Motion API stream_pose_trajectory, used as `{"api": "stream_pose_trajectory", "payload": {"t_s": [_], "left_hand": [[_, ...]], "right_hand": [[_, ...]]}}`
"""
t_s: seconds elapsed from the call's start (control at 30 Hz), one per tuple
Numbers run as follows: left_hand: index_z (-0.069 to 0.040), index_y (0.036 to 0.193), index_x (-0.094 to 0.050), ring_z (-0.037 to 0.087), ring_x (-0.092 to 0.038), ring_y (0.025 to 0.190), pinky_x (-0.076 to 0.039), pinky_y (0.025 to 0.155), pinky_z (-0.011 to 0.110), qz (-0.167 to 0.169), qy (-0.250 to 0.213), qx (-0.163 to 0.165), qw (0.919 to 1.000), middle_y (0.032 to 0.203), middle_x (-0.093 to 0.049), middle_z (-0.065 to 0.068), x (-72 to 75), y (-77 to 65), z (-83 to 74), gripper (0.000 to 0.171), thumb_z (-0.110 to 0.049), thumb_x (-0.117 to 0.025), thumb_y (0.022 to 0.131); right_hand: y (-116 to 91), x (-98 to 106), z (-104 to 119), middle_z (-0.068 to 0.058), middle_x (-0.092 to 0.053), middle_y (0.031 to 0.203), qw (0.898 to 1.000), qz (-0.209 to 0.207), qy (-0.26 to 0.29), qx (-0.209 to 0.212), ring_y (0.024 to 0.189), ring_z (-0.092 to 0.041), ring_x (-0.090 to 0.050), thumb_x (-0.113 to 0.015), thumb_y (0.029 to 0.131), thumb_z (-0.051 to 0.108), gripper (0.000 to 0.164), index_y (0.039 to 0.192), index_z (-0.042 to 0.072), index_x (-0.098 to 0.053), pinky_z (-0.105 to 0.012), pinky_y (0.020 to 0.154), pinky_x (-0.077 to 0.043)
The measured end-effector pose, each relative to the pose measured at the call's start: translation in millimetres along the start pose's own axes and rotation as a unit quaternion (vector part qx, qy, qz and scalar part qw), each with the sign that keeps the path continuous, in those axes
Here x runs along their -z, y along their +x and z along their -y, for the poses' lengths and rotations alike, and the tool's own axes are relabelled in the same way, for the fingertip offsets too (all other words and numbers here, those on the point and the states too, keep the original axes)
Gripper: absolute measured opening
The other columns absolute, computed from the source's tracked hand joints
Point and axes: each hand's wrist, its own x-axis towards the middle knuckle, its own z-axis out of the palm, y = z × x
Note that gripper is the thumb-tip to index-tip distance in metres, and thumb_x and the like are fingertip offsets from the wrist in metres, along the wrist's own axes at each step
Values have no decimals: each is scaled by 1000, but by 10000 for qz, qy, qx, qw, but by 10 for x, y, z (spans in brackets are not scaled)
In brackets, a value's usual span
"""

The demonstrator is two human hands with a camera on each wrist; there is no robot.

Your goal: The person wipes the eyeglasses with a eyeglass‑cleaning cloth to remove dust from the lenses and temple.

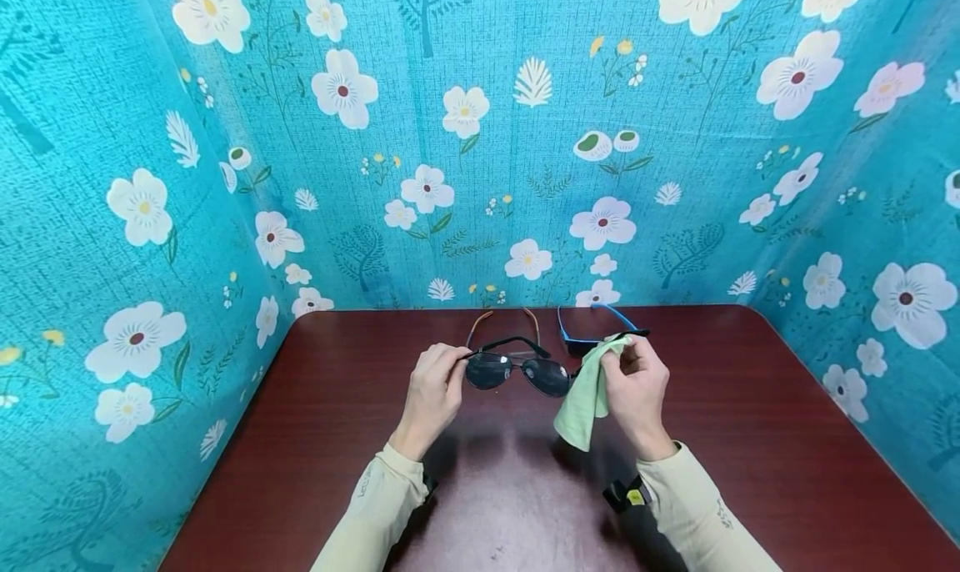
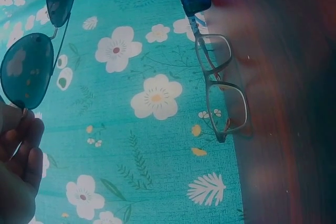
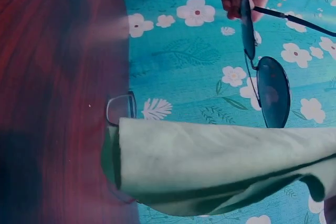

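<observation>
Dark-lensed aviator sunglasses (image 1: pixel 546 377) are held up above the table between both hands. My left hand (image 1: pixel 435 393) pinches them at the hinge beside one lens, as the left wrist view also shows. A light green cloth (image 1: pixel 583 405) hangs from my right hand (image 1: pixel 637 388), whose fingers and thumb pinch it near the sunglasses' other end. A black temple tip pokes out above those fingers; the cloth hides most of that temple arm. In the right wrist view the cloth (image 3: pixel 220 161) covers the right fingers.
Behind the sunglasses, eyeglasses with brownish temples (image 1: pixel 476 328) and blue-framed dark glasses (image 1: pixel 564 328) lie near the far edge of the dark red table (image 1: pixel 345 439). A blue flowered cloth backdrop (image 1: pixel 465 180) rises behind and at both sides.
</observation>
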Motion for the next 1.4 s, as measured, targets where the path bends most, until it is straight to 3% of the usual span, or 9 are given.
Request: {"api": "stream_pose_trajectory", "payload": {"t_s": [0.17, 0.53, 0.7, 0.87, 0.9, 0.97, 1.1, 1.23, 1.4], "left_hand": [[-6, 95, -63, 12, -50, 74, -40, 64, 25, -174, -241, 222, 9993, 83, -55, 1, -1, -5, -11, 13, -6, -55, 86], [-6, 94, -63, 11, -50, 74, -39, 61, 20, -509, -282, 368, 9976, 82, -55, 1, -3, 10, -14, 12, -5, -56, 85], [-5, 92, -63, 14, -50, 75, -40, 66, 25, -307, -58, 74, 9995, 82, -54, -1, 24, 25, -6, 13, 0, -58, 81], [-4, 91, -63, 16, -50, 75, -39, 68, 30, -141, 249, -198, 9994, 81, -54, 2, 42, 29, 5, 12, 0, -57, 81], [-4, 91, -63, 17, -50, 75, -39, 68, 30, -116, 301, -234, 9992, 81, -54, 2, 45, 26, 9, 12, 0, -57, 81], [-4, 90, -63, 17, -50, 75, -39, 68, 31, -57, 410, -280, 9988, 80, -54, 2, 47, 19, 15, 12, 0, -58, 81], [-4, 90, -63, 17, -50, 75, -39, 69, 31, 118, 566, -218, 9981, 80, -53, 2, 59, -5, 27, 11, 0, -57, 82], [-5, 93, -62, 16, -49, 76, -39, 71, 31, 339, 682, -119, 9970, 81, -53, 2, 77, -25, 34, 11, -2, -54, 85], [-6, 94, -61, 16, -49, 77, -39, 70, 31, 515, 772, -70, 9957, 82, -53, 2, 101, -38, 62, 11, -5, -53, 86]], "right_hand": [[-42, -26, 116, -10, -59, 75, 9979, 297, -468, -339, 56, -10, -55, -50, 76, -8, 14, 87, -1, -55, -16, 50, -42], [-126, -134, 329, -16, -55, 73, 9929, 798, -680, -557, 60, -10, -53, -61, 74, -7, 13, 84, -5, -53, -16, 52, -42], [-112, -121, 278, -17, -58, 72, 9933, 716, -750, -508, 58, -13, -53, -60, 75, -8, 10, 82, -6, -54, -16, 53, -42], [-54, -57, 92, -11, -60, 73, 9951, 338, -744, -564, 59, -14, -55, -61, 78, 2, 8, 85, 0, -60, -17, 54, -43], [-41, -48, 87, -10, -60, 73, 9957, 246, -649, -607, 59, -15, -55, -62, 78, 5, 8, 86, 2, -61, -18, 54, -43], [-34, 22, -172, -8, -61, 75, 9986, 145, -35, -504, 62, -13, -56, -64, 78, 8, 13, 90, 4, -63, -18, 56, -43], [15, 74, -159, -9, -62, 74, 9994, 33, -29, -347, 61, -12, -56, -66, 78, 12, 18, 95, 6, -64, -17, 54, -41], [72, 76, 109, -13, -61, 71, 9966, 40, -818, -96, 58, -13, -55, -66, 77, 8, 19, 96, 5, -65, -17, 50, -42], [116, 99, 232, -15, -63, 76, 9969, 171, -642, 418, 60, -12, -56, -67, 71, -7, 23, 93, -2, -65, -16, 52, -43]]}}
